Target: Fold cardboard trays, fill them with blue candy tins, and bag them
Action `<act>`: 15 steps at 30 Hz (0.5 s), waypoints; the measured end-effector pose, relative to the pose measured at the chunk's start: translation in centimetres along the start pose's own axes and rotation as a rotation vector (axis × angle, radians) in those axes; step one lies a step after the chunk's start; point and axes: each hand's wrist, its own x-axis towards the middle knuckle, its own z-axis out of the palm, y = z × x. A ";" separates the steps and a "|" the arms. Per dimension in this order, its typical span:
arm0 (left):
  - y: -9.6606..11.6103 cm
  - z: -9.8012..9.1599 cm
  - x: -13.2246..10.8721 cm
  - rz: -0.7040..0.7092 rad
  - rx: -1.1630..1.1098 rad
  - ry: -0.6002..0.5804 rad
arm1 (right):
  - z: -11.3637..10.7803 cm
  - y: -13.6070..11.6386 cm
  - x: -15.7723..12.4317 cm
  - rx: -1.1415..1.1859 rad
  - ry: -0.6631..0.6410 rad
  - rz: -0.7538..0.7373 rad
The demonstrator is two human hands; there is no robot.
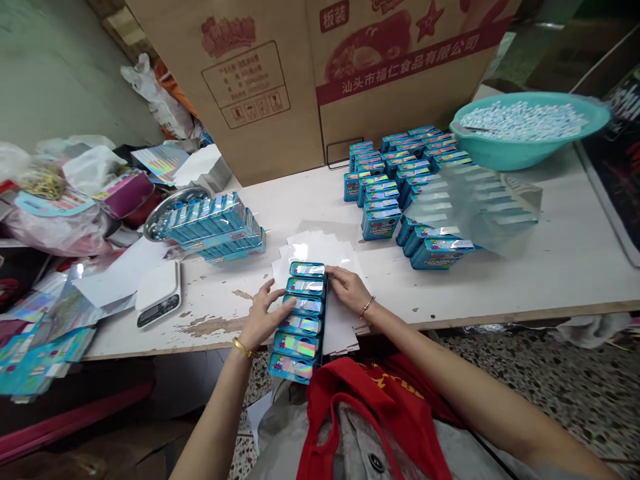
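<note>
A row of several small blue tins (301,325) with shiny printed faces lies in front of me, running from the white sheets toward my lap. Its near end reaches the table's front edge. My left hand (265,313) is open at the row's left side, fingers spread, with the thumb over the middle tins. On the other side, my right hand (349,290) has its fingers stretched out and touching the right end of the farthest tin. Part of its fingertips is hard to make out. White paper sheets (343,323) lie fanned beneath and beside the row.
Many blue tins (381,225) stand at the back right, some under a clear plastic sheet (465,207). A turquoise basin (525,157) holds small pale pieces. Packed tins (220,230), a metal bowl (155,220) and a white scale (160,293) are left. A large carton (280,147) stands behind.
</note>
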 end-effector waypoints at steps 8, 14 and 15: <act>1.8 -1.5 6.1 0.588 0.304 -0.038 | -0.2 -2.1 0.8 -0.579 0.077 0.084; -0.5 -1.1 8.2 0.575 0.372 0.066 | -0.4 -2.8 1.5 -0.622 0.082 0.030; -0.6 -0.8 8.2 0.579 0.490 0.078 | -0.4 -2.9 1.6 -0.615 0.093 0.021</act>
